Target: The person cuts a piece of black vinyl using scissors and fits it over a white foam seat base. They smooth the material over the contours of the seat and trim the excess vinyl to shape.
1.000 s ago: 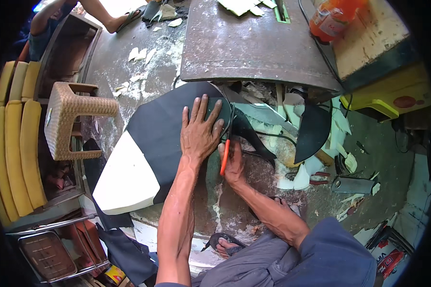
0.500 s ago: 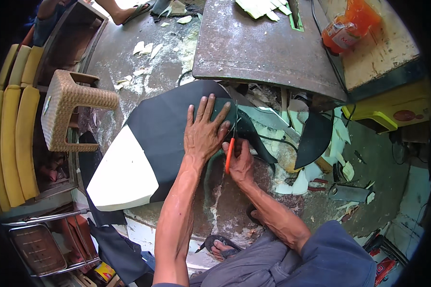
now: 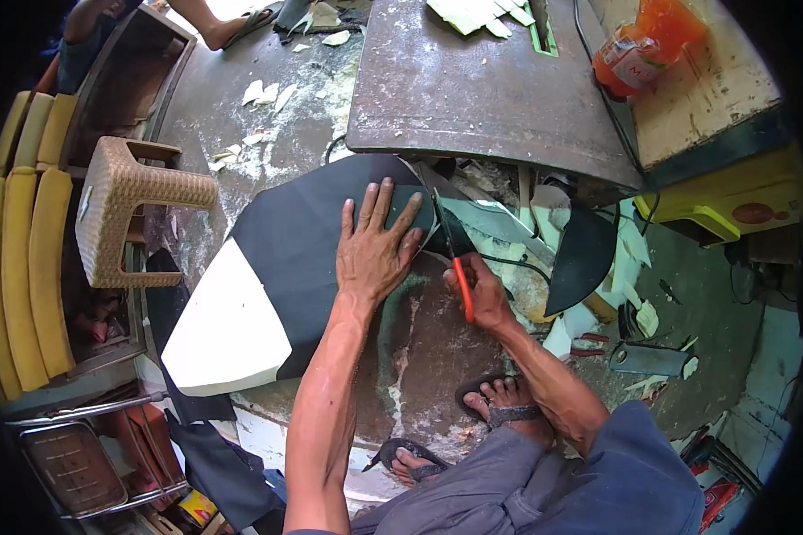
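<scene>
The left hand (image 3: pixel 375 250) lies flat, fingers spread, pressing on a black sheet (image 3: pixel 303 241) spread over the floor (image 3: pixel 437 357), holding nothing. The right hand (image 3: pixel 484 294) is closed around scissors (image 3: pixel 453 250) with orange handles, blades at the sheet's edge just beside the left fingertips. A white piece (image 3: pixel 227 334) adjoins the sheet; a wicker stool (image 3: pixel 129 218) stands to the left.

The black sheet (image 3: pixel 303 241) looks matt and smooth, like vinyl or leatherette. The knife (image 3: pixel 455 259) has a glossy orange plastic handle. The metal tabletop (image 3: pixel 482 98) is dull and rusty; the stool (image 3: pixel 129 223) is woven-look plastic.
</scene>
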Available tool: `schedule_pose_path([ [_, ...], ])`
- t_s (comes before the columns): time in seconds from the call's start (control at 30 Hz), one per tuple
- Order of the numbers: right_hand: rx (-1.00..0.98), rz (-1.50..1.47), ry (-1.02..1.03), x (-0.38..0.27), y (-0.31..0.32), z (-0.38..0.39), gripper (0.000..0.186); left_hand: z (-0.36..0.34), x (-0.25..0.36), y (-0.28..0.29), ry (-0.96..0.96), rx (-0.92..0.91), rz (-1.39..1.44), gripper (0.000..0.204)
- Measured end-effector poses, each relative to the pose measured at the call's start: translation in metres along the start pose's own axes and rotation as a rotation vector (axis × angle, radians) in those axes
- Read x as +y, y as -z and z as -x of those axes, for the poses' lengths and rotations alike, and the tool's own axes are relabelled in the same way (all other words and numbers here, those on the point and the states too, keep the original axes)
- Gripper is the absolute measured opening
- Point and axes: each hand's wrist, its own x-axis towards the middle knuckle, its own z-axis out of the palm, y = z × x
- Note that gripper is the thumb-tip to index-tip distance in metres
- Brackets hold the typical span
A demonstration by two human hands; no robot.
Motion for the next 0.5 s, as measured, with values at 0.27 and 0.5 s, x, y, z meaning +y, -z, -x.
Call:
schedule_pose_path([
  [0.27, 0.084, 0.134, 0.078, 0.018, -0.021, -0.007, 0.048, -0.002, 0.004, 0.001, 0.006, 0.005, -0.014, 0.052],
  [0.5, -0.002, 0.062, -0.041, 0.028, 0.008, -0.016, 0.039, -0.006, 0.006, -0.002, -0.01, 0.011, -0.016, 0.052],
])
